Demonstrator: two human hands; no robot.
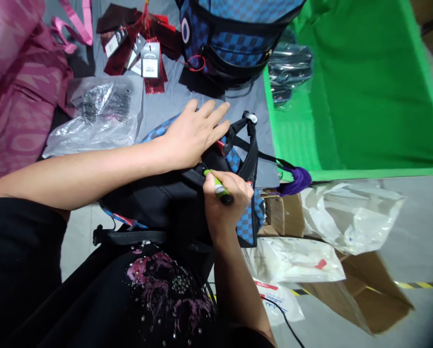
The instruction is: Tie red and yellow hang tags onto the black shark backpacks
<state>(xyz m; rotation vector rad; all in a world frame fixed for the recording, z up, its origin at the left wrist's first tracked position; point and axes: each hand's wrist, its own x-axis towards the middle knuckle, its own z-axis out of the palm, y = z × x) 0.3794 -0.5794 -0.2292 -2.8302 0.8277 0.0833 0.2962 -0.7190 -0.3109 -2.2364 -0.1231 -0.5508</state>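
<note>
A black backpack with blue checkered panels [165, 198] lies across the near edge of a grey table. My left hand [194, 133] rests flat on its top with fingers stretched out, pressing it down. My right hand [227, 200] is closed around a green and black marker pen [218, 186], whose tip touches the black fabric just below my left hand. Black straps [250, 145] of the backpack stick up to the right of my hands.
A second blue checkered backpack [234, 38] stands at the table's far side, dark red hang tags [143, 48] beside it. Clear plastic bags [96, 116] and pink bags [16, 82] lie left. A green bin [365, 87] is right; cardboard and plastic wrap [347, 217] lie on the floor.
</note>
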